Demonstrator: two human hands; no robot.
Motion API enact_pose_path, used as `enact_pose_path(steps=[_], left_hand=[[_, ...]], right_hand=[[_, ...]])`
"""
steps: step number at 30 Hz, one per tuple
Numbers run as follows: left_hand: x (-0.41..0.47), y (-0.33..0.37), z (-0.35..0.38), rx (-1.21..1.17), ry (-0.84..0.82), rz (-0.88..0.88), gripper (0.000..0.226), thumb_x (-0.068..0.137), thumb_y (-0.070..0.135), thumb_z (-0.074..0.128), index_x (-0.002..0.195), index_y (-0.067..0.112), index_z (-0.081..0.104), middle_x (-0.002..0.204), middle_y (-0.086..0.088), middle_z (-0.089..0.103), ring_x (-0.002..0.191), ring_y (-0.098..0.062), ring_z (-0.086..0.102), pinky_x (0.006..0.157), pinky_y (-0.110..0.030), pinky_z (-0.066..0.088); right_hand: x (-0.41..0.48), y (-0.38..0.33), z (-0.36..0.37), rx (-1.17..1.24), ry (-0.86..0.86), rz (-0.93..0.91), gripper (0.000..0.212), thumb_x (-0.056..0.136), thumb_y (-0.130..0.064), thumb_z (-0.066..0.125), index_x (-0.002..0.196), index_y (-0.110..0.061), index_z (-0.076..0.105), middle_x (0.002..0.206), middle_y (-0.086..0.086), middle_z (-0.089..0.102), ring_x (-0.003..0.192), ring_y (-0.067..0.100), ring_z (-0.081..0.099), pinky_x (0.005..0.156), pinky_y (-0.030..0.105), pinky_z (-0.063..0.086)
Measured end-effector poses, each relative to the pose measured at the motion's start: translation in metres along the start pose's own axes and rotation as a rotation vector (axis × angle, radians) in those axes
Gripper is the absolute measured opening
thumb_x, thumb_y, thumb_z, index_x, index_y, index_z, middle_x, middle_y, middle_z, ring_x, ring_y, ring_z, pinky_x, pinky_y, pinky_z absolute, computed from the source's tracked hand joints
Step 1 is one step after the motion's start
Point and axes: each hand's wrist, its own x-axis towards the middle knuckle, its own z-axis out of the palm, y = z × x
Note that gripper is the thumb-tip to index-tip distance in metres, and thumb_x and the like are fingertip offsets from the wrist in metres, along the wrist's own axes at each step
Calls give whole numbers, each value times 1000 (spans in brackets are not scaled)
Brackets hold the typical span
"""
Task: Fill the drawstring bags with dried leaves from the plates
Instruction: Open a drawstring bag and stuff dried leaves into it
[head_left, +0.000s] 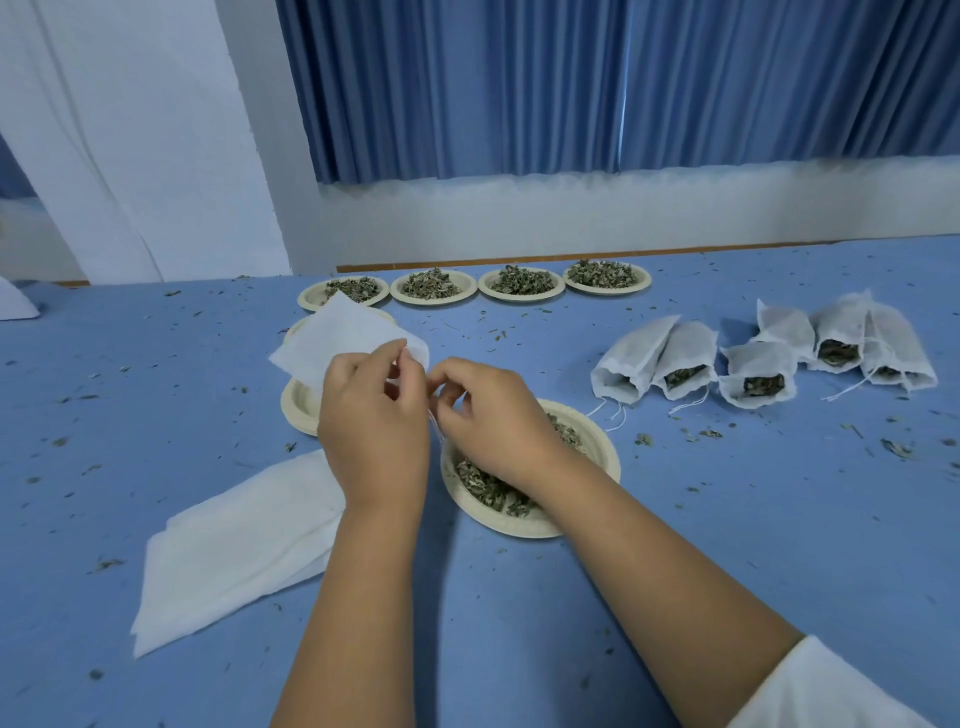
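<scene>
From the head camera, both forearms reach forward over the blue table (727, 545), and the hands meet just above and behind the near plate (609, 457). The left hand (374, 421) is knuckles-up with its fingers curled, and its thumb and forefinger pinch the mouth edge of an empty drawstring bag (337, 338). The bag is lifted off the table and slants away to the far left. The right hand (488, 415), also curled, pinches at the same corner of the bag, where a thin string (434, 423) hangs down between the two hands; whether it holds cloth or cord I cannot tell. Its wrist lies over the near plate, which holds dried leaves (493, 488). A white sleeve (831, 691) covers the right upper arm. Seven plates show. Four leaf-filled plates (434, 287) sit in a row at the far edge, the near plate is under the right hand, and two empty plates (298, 402) are partly hidden behind the left hand and the held bag. Six filled bags (758, 374) lie on their sides to the right with their mouths open toward the camera, the rightmost ones overlapping. A flat pile of empty bags (234, 540) lies at the near left; its number cannot be told. Leaf crumbs are scattered across the table.
</scene>
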Motion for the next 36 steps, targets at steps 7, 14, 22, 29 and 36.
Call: enact_pose_path(steps=[7,14,22,29,36], left_hand=[[1,-12,6,238,-408,-74,20,91,15,55,91,10,74,85,-13,69,83,-32,61,67,-39,45],[-1,-10,6,159,-404,-113,19,92,20,61,101,18,76,94,-3,74,86,-23,64,67,-27,38],[-3,-7,7,142,-433,-96,17,91,16,61,85,16,77,81,-3,72,75,-23,62,64,-31,42],[-2,-5,7,130,-451,-84,19,90,13,60,79,10,75,79,-11,70,72,-31,62,66,-39,47],[-4,-3,6,124,-466,-104,19,90,14,60,81,12,77,79,-7,71,73,-27,62,66,-36,46]], right_hand=[[4,15,-41,-316,-76,126,10,87,-28,64,94,-32,68,98,-5,59,97,15,55,77,30,44],[-3,36,-63,-290,-243,262,20,86,-45,68,104,-35,70,112,-7,62,95,6,53,70,21,36],[-12,35,-67,-256,-369,264,36,71,-50,81,104,-41,69,103,-18,59,89,-4,52,68,11,36],[-13,33,-59,-349,-362,221,26,81,-26,78,107,-28,73,107,-5,64,98,11,58,78,24,45],[-11,30,-61,-289,-259,197,17,81,-21,77,97,-24,74,98,-3,68,91,13,61,79,28,50]])
